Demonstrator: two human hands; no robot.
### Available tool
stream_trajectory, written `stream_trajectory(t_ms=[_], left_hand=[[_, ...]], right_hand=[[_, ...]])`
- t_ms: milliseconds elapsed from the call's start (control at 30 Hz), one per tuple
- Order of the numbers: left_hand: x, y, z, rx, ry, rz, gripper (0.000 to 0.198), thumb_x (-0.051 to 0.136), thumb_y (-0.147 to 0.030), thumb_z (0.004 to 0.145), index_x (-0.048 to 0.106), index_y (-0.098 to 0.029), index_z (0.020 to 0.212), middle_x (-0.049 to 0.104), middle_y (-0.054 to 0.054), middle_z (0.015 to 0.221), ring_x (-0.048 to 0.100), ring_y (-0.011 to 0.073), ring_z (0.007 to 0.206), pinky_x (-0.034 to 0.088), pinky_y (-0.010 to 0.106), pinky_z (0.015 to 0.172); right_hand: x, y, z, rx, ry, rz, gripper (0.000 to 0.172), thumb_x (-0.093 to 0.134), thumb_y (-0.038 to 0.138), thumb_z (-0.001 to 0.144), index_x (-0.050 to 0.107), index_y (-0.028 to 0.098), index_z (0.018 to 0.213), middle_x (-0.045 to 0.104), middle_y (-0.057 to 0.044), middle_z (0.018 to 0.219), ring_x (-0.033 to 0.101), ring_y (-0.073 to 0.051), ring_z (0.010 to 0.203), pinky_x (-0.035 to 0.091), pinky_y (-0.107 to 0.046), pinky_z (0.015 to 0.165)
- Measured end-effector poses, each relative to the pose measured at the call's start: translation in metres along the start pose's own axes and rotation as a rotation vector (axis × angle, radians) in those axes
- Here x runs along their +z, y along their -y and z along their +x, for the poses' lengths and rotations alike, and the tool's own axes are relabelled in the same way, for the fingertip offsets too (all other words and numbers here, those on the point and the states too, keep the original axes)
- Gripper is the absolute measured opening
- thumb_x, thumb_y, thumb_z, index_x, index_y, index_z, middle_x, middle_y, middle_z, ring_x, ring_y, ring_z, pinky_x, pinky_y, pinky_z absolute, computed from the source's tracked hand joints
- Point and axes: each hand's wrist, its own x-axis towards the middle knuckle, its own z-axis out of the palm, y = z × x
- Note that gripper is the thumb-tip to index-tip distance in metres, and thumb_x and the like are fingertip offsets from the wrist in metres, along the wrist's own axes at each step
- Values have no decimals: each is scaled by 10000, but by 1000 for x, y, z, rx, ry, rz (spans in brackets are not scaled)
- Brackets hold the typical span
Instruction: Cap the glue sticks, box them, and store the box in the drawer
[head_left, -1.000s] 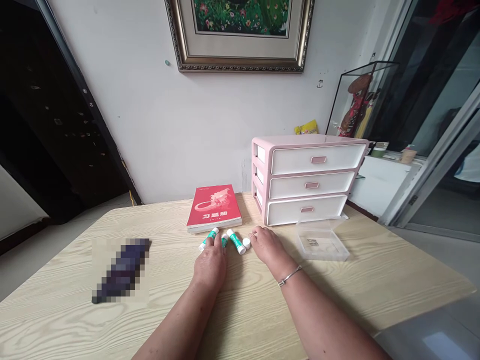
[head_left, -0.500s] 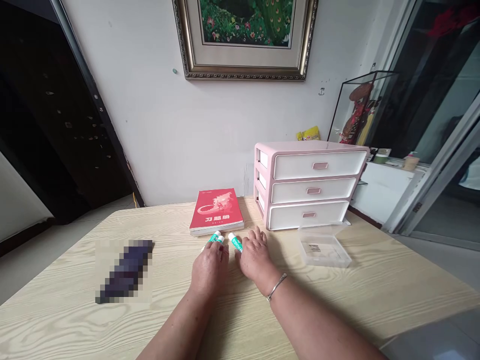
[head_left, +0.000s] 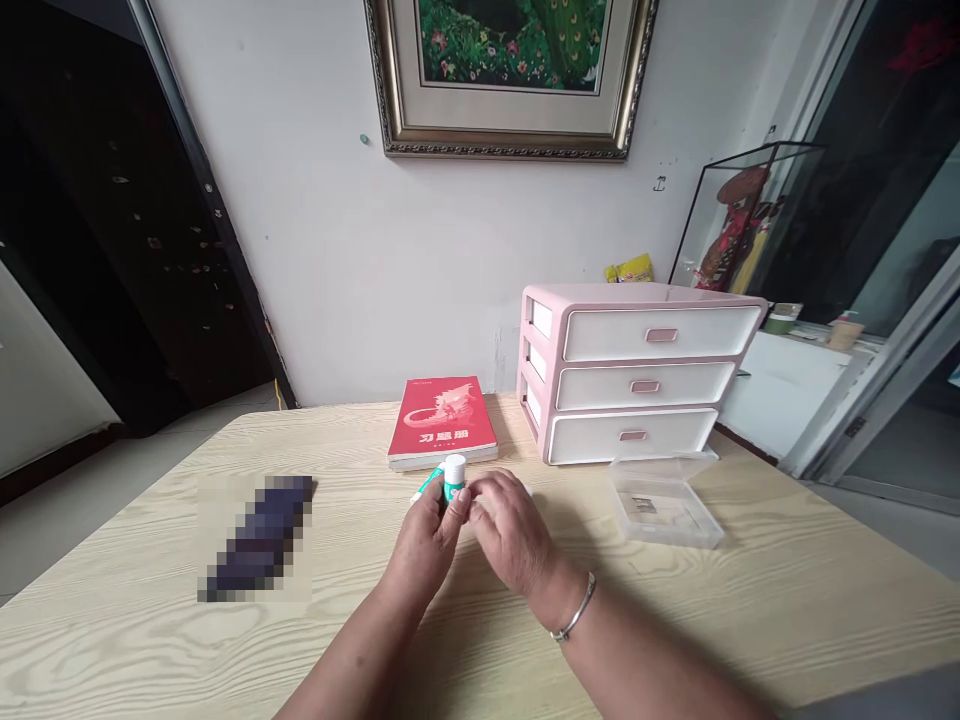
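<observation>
My left hand (head_left: 429, 535) is closed around a glue stick (head_left: 454, 477) with a white cap and a teal label, held upright between thumb and fingers. A second glue stick (head_left: 427, 482) lies on the table just behind that hand, partly hidden by it. My right hand (head_left: 511, 520) is beside the held stick, its fingers curled in toward the left thumb; whatever may be in its fingertips is hidden. A small white end (head_left: 529, 490) shows behind the right hand. A red book (head_left: 442, 415) lies just beyond both hands.
A pink and white drawer unit (head_left: 643, 385) stands at the back right. In front of it sits a clear plastic box (head_left: 667, 510) with its lid up. On the left of the wooden table (head_left: 345, 640) lies a dark, pixelated object (head_left: 259, 540).
My left hand has raised a glue stick upright off the table. My right hand has come off the other stick and drawn in beside the left. The view has shifted slightly left.
</observation>
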Motion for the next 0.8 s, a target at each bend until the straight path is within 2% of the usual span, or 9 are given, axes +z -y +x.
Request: stream_trajectory(t_ms=[100, 200, 333, 400, 533, 600, 667, 733, 800], left_hand=[[2, 1, -2, 39, -2, 381, 352, 467, -434, 967, 552, -205, 1220, 676, 104, 1110, 658, 252, 940, 498, 345, 799], [7, -1, -5, 127, 121, 677, 266, 501, -321, 959, 560, -231, 1201, 650, 108, 1189, 660, 252, 967, 482, 316, 760], [11, -7, -8, 136, 212, 754, 155, 486, -338, 975, 578, -215, 995, 683, 83, 965, 658, 228, 807, 426, 285, 645], [10, -10, -10, 133, 253, 650, 231, 451, -397, 989, 555, -211, 900, 657, 56, 822, 614, 204, 713, 387, 278, 611], [4, -16, -12, 93, 361, 262, 377, 416, -516, 978, 512, -198, 798, 520, -12, 677, 464, 135, 610, 353, 255, 585], [1, -20, -14, -33, 427, 51, 436, 431, -600, 943, 484, -199, 781, 449, -42, 643, 387, 103, 546, 322, 232, 519], [0, -22, -16, -234, 519, -176, 474, 424, -672, 907, 485, -207, 834, 387, -72, 614, 277, 78, 461, 253, 211, 429], [-2, -21, -18, -371, 608, -356, 506, 390, -704, 894, 506, -212, 919, 335, -94, 591, 171, 67, 415, 230, 202, 373], [-2, -17, -18, -351, 574, -352, 519, 346, -693, 912, 528, -209, 961, 340, -89, 585, 194, 73, 404, 304, 215, 379]], right_hand=[[-5, -6, 1, 230, -49, 191, 235, 390, 362, 1013, 574, 216, 1024, 663, -29, 880, 617, -175, 825, 473, -292, 766], [-6, -12, 2, 330, 21, 216, 310, 372, 429, 1009, 573, 224, 891, 594, 21, 684, 551, -145, 640, 403, -247, 618], [-2, -17, 6, 435, 31, 157, 235, 442, 325, 938, 582, 215, 784, 571, 22, 641, 524, -140, 623, 367, -235, 587], [0, -18, 7, 492, 34, 259, 165, 446, 244, 877, 600, 212, 828, 538, 41, 595, 501, -127, 563, 358, -221, 539], [0, -13, 8, 489, 18, 384, 190, 423, 187, 789, 612, 195, 805, 428, 70, 507, 403, -108, 470, 309, -209, 468], [-3, -9, 9, 454, 22, 419, 203, 408, 194, 778, 611, 191, 785, 405, 73, 488, 381, -106, 455, 294, -210, 458], [-10, -11, 12, 428, 19, 448, 209, 400, 210, 779, 608, 192, 790, 395, 72, 476, 381, -112, 448, 289, -214, 452], [-21, -20, 15, 444, -77, 420, 217, 382, 227, 790, 597, 196, 792, 381, 66, 477, 389, -125, 460, 298, -223, 456], [-34, -36, 19, 499, -238, 309, 252, 346, 238, 817, 595, 198, 814, 388, 52, 503, 407, -141, 492, 324, -236, 481]])
